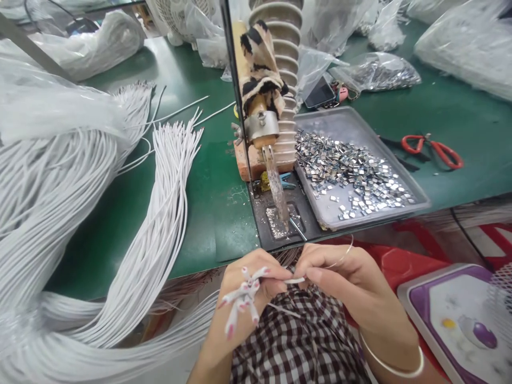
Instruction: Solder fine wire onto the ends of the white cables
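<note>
The green bench [200, 176] fills the upper half of the frame, and a great sheaf of white cords [80, 213] spills down its left side. Right of centre sits a grey tray [352, 125] of metal clips [352, 170]. At bottom centre, the left hand [244, 282] has its fingers closed around the pink-tipped cord ends [242, 298]. The right hand [344, 280] pinches a short white cord [295, 280] that runs between both hands.

A green surface [208, 176] carries long bundles of white cords [160, 229] fanned across its left half, their far ends trailing over the near edge. Near the middle sits a black base plate [264, 213], with a grey metal tray [340, 124] just beside it. To the right lie red-handled scissors [434, 148], and farther back a phone [319, 93] and clear plastic bags [380, 72].
</note>
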A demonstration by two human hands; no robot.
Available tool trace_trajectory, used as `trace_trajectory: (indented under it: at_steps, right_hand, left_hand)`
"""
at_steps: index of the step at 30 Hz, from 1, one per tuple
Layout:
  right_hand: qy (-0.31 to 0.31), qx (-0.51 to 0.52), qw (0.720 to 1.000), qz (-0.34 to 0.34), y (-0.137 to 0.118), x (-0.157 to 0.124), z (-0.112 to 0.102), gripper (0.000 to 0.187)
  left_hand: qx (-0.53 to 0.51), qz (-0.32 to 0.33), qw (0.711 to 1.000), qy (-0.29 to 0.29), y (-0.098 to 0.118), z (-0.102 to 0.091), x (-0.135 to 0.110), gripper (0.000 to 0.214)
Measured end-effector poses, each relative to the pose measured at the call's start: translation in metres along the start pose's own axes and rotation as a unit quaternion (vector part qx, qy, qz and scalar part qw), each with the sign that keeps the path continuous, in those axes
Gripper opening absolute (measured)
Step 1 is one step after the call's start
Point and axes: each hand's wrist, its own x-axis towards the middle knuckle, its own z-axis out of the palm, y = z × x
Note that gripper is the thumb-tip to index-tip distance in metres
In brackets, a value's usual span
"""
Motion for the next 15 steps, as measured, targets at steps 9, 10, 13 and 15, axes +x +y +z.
trace_trajectory:
  at_steps: [9, 10, 13, 15]
  right_hand:
    - [0.032, -0.114, 0.986, -0.115, 0.001, 0.000, -0.001, 0.022]
    - [0.022, -0.097, 0.989, -0.107, 0.002, 0.000, -0.002, 0.022]
    - [-0.001, -0.028, 0.998, -0.056, 0.004, 0.001, -0.002, 0.020]
    - [0.012, -0.003, 0.999, -0.034, 0.005, 0.003, -0.001, 0.018]
  left_hand:
    - [0.002, -0.063, 0.996, 0.059, 0.000, 0.011, -0.003, 0.012]
    - [-0.008, -0.066, 0.996, 0.057, -0.001, 0.012, -0.003, 0.013]
    - [-0.010, -0.073, 0.995, 0.061, -0.002, 0.013, -0.005, 0.014]
    - [0.016, -0.069, 0.995, 0.070, -0.002, 0.012, -0.005, 0.013]
